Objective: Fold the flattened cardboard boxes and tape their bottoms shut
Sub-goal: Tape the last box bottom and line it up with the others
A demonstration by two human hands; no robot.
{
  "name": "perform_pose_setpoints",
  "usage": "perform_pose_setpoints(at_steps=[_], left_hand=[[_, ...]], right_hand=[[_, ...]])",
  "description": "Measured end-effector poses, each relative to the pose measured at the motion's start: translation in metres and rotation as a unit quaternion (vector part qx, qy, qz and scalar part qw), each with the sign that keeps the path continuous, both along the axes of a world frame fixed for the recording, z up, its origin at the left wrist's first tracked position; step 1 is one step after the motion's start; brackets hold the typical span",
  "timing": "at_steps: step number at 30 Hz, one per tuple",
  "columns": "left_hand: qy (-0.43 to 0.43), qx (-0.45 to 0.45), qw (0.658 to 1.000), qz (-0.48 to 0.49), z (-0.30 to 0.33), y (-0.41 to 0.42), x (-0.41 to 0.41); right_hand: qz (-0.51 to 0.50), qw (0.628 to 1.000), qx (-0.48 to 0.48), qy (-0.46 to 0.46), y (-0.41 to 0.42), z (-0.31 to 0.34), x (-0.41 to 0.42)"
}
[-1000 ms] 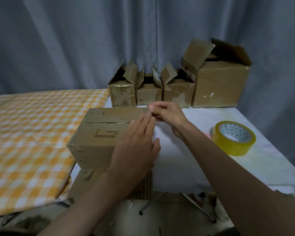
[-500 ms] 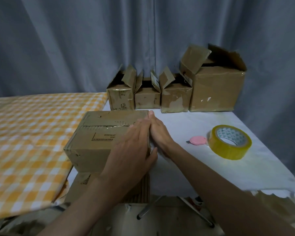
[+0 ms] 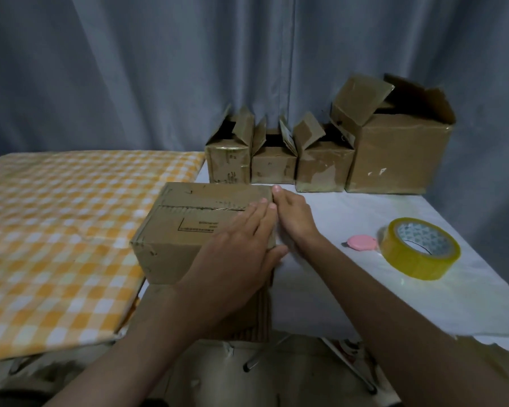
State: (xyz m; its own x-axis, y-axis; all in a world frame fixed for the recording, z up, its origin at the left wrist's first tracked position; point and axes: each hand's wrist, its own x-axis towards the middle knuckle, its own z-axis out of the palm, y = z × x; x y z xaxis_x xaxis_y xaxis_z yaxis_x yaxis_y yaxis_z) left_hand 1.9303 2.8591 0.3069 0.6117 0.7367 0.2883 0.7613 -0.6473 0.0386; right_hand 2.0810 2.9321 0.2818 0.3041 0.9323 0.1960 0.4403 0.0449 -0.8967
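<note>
A folded cardboard box (image 3: 185, 227) stands on the white table (image 3: 335, 283), its closed flaps facing up with tape along the seam. My left hand (image 3: 235, 257) lies flat on the box's top near its right edge, fingers straight. My right hand (image 3: 294, 215) presses flat against the box's right side, thumb tip at the top far corner. Under the box lies a stack of flattened cardboard (image 3: 256, 315). A roll of yellow tape (image 3: 420, 248) sits on the table to the right, with a small pink cutter (image 3: 362, 242) beside it.
Three small folded boxes (image 3: 276, 160) and one larger box (image 3: 397, 148) stand open-topped along the back by the grey curtain. A yellow checked cloth (image 3: 56, 230) covers the surface on the left. The table's metal legs (image 3: 265, 353) show below the front edge.
My right hand has dropped from pinching above the box's far right corner and now lies flat against the box's right side. My left hand stays on top.
</note>
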Motion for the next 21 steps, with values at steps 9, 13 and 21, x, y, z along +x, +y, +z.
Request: perform_pose_setpoints(at_steps=[9,13,21], left_hand=[[-0.056,-0.162,0.985,-0.029,0.039,0.036,-0.06],[-0.026,-0.151,0.986,0.073,0.04,0.058,-0.093],[-0.053,-0.121,0.983,0.13,0.042,0.055,-0.088]], right_hand=[[0.002,0.999,0.021,0.035,-0.034,0.023,0.005],[0.078,0.995,-0.063,0.009,-0.063,0.036,0.004],[0.235,0.959,-0.13,-0.091,-0.08,0.046,0.022]])
